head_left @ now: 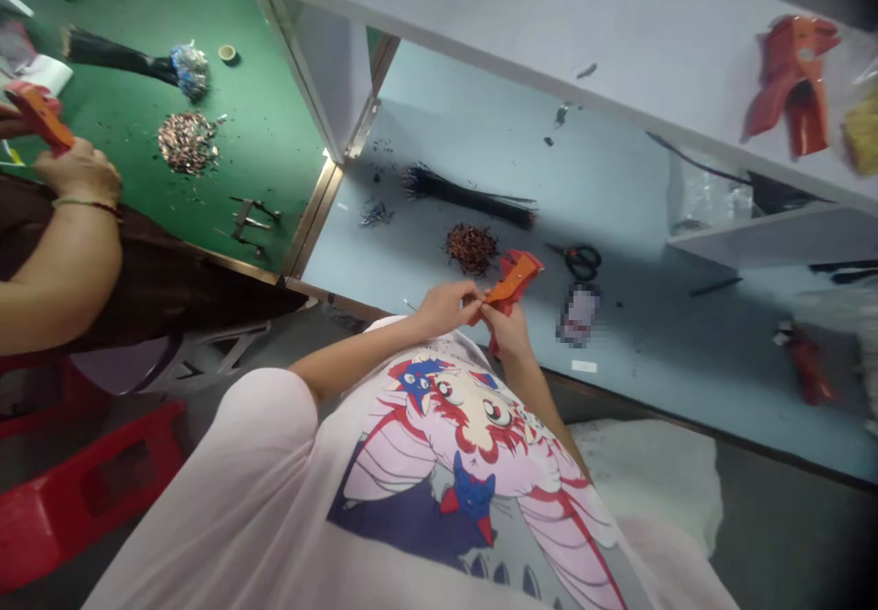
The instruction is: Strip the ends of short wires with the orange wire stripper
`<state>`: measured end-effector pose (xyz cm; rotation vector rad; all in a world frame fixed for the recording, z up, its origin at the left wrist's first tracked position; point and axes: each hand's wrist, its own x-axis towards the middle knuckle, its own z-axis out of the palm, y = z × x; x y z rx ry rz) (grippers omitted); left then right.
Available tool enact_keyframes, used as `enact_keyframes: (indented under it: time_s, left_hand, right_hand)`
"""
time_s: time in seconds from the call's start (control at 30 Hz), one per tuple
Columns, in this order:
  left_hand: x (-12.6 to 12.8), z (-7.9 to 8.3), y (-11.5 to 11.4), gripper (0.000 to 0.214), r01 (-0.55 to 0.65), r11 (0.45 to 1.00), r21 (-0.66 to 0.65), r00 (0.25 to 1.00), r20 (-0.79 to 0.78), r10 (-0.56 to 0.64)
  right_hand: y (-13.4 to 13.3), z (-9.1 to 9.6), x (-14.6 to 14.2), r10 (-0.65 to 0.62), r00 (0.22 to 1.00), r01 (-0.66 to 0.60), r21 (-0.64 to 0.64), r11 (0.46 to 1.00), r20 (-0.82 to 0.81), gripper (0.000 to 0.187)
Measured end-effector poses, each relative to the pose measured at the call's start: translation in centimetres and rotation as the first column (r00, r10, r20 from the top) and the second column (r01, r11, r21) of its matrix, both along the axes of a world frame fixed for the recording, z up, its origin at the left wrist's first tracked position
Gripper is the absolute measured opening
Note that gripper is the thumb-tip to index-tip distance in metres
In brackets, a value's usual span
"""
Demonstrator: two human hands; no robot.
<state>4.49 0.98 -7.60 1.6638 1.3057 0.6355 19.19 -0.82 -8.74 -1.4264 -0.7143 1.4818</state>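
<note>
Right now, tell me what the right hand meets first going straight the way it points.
The orange-red piece comes first: the right hand already touches it. Beyond it, the line seems to run toward the pile of reddish-brown bits, though depth is unclear.

The person's left hand (445, 308) and right hand (508, 331) are holding a thin orange and red piece (513, 279) just over the near edge of the pale blue table (617, 381). The left hand is pinching the narrow left tip of the piece. The right hand is gripping it lower down, and a red flap (494, 343) is hanging down past that hand. The top of the piece is bright orange and long, like a leaf. Behind it, a darker red part (527, 264) is sticking up toward the far side. It is too hard to tell what the piece is made of.
</note>
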Motion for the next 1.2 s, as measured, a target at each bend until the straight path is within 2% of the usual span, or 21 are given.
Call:
enact_keyframes:
  time_s: [0.13, 0.27, 0.4, 0.5, 0.6, 0.7, 0.93, 1.0, 1.07, 1.2]
  left_hand:
    - [-0.8, 1.0, -1.8, 0.012, 0.054, 0.998, 0.019, 0.998, 0.024, -0.055]
    - [-1.4, 1.2, -2.6, 0.012, 0.115, 0.991, 0.070, 0.993, 0.031, -0.118]
    - [-1.9, 1.6, -2.9, 0.021, 0.137, 0.973, 0.188, 0.990, -0.069, -0.126]
    - [-1.7, 2.3, -3.0, 0.026, 0.213, 0.953, 0.216, 0.965, -0.198, -0.171]
    - [-0.8, 3.3, -3.2, 0.031, 0.264, 0.951, 0.161, 0.924, -0.326, -0.201]
    - [0.3, 3.9, -3.8, 0.036, 0.221, 0.971, 0.095, 0.904, -0.394, -0.167]
    - [-0.1, 3.6, -5.2, 0.035, 0.125, 0.992, -0.021, 0.900, -0.419, -0.123]
    - [-0.1, 3.5, -5.2, 0.034, 0.106, 0.993, -0.049, 0.916, -0.383, -0.117]
    - [0.4, 3.5, -4.9, 0.029, 0.082, 0.988, -0.133, 0.945, -0.305, -0.119]
    - [2.8, 4.1, -3.4, 0.031, 0.076, 0.925, -0.373, 0.987, -0.102, -0.122]
  right_hand:
    - [-2.5, 1.7, -0.6, 0.022, 0.996, -0.025, 0.034, 0.999, 0.089, 0.022]
    - [-3.4, 2.5, -1.0, 0.044, 0.991, -0.047, 0.018, 0.999, 0.128, 0.018]
    - [-3.0, 2.5, -0.8, 0.086, 0.989, -0.086, -0.005, 0.996, 0.123, 0.017]
    - [-2.1, 2.2, 0.2, 0.135, 0.986, -0.137, 0.014, 0.990, 0.101, 0.016]
    - [-1.4, 1.9, 1.4, 0.179, 0.979, -0.183, 0.041, 0.982, 0.095, 0.014]
    - [-1.2, 1.7, 2.2, 0.180, 0.982, -0.182, 0.033, 0.983, 0.049, 0.014]
    - [-1.1, 0.8, 3.7, 0.050, 0.996, -0.049, 0.006, 0.999, -0.080, 0.018]
    - [-0.8, 0.9, 4.8, 0.043, 0.992, -0.042, 0.011, 0.999, -0.115, 0.019]
    - [-0.6, 1.2, 6.1, 0.056, 0.990, -0.053, 0.024, 0.998, -0.133, 0.019]
    - [-0.9, 2.1, 7.4, 0.110, 0.990, -0.103, 0.081, 0.991, -0.092, 0.014]
